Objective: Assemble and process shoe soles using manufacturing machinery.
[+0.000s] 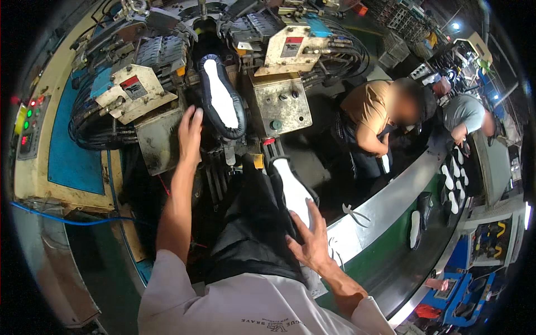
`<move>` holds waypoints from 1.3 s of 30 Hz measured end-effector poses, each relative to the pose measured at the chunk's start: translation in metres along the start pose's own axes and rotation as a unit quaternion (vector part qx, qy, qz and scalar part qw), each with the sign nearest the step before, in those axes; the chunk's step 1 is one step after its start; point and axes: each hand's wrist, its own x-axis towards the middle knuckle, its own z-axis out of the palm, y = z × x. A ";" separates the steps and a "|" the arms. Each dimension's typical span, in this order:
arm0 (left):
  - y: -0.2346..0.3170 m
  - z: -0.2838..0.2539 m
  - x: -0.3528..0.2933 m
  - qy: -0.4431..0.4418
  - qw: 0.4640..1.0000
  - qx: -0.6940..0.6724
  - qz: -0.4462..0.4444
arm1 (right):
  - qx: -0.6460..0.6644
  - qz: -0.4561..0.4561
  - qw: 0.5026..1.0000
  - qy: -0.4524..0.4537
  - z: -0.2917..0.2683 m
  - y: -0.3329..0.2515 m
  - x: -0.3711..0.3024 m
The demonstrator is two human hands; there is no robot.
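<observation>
A black shoe upper (237, 120) with a white sole face sits bottom-up in the machine ahead of me. Just to its left is my left hand (190, 131), open and empty, with fingers stretched forward and apart from the shoe. A second shoe upper (291, 187), also black with a white underside, lies by my right leg, its far end near a red-tipped part of the machine. My right hand (314, 241) is at its near end with fingers spread, the fingertips appearing to touch the white underside. No closed grip shows there.
Pliers (355, 215) lie on the metal ledge beside the green conveyor (368, 259). Shoes (425, 211) and several white-soled uppers (453, 178) stand along it. A person in a tan shirt (371, 106) works at right, another beyond. A control panel (32, 125) is at far left; a blue hose (78, 222) crosses below.
</observation>
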 end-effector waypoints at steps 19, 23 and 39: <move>0.014 -0.123 -0.160 -0.194 0.890 -0.372 -0.178 | 0.036 -0.200 0.973 0.111 0.051 -0.070 0.314; -0.028 -0.152 -0.220 -0.082 0.873 -0.403 -0.263 | 0.041 -0.198 0.968 0.150 0.069 -0.071 0.326; -0.042 -0.147 -0.266 -0.049 0.881 -0.221 -0.415 | 0.008 -0.217 0.968 0.123 0.105 -0.097 0.297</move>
